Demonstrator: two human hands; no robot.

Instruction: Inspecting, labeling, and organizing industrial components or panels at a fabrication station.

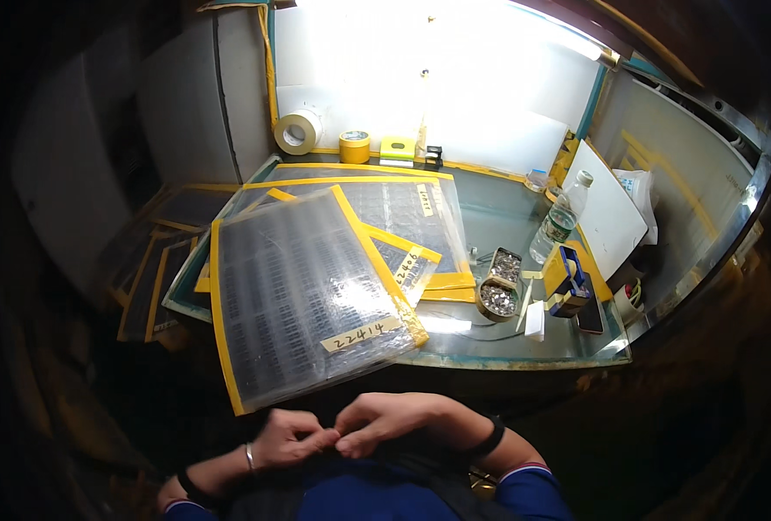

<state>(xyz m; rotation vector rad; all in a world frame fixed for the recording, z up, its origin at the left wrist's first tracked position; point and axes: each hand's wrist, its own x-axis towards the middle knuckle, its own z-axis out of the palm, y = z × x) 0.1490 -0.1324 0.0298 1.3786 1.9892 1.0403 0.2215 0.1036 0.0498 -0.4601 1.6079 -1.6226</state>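
My left hand (291,440) and my right hand (389,423) meet in front of my body, below the table's front edge. Both have thumb and fingers pinched together, fingertips nearly touching. Whatever may be between them is too small or hidden to make out. Just beyond the hands lies a dark film sheet in a clear sleeve (286,286), edged with yellow tape and marked with a handwritten label. It rests on top of other taped sheets (390,204), and its near corner hangs over the table edge.
On the glass table (507,221) stand two small tins of metal bits (498,298), a clear bottle (559,221), and a blue-and-yellow tape dispenser (568,280). Tape rolls (354,148) line the back. More taped sheets (164,252) lie at the left. A bright lamp (568,35) hangs above.
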